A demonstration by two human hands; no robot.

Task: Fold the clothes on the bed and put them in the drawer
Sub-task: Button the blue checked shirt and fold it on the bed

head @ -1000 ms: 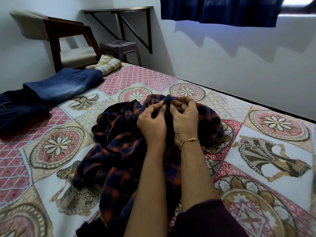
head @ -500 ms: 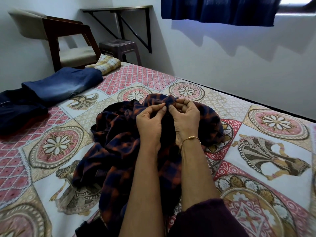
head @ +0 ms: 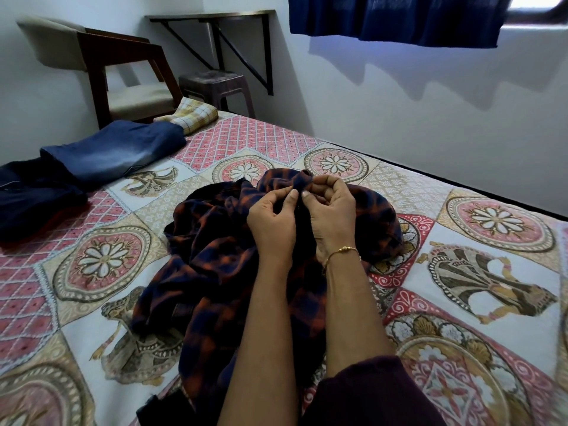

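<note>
A dark blue and orange plaid shirt (head: 209,265) lies crumpled in the middle of the bed (head: 479,302), which has a patterned cover. My left hand (head: 272,222) and my right hand (head: 333,216) are side by side over the shirt's far part. Both pinch the fabric near its top edge, fingertips almost touching. A thin gold bracelet circles my right wrist. Folded blue jeans (head: 113,152) lie at the bed's far left, beside a dark navy garment (head: 33,195) and a folded yellow checked cloth (head: 192,115). No drawer shows in the view.
A wooden chair (head: 123,72) with a cream seat stands beyond the bed's left corner. A brown plastic stool (head: 215,84) sits under a wall-mounted shelf (head: 212,16). A white wall runs along the bed's far side, with a blue curtain (head: 399,20) above.
Both hands keep their pinch on the shirt's top edge and have barely shifted; the fingers have worked slightly at the fabric.
</note>
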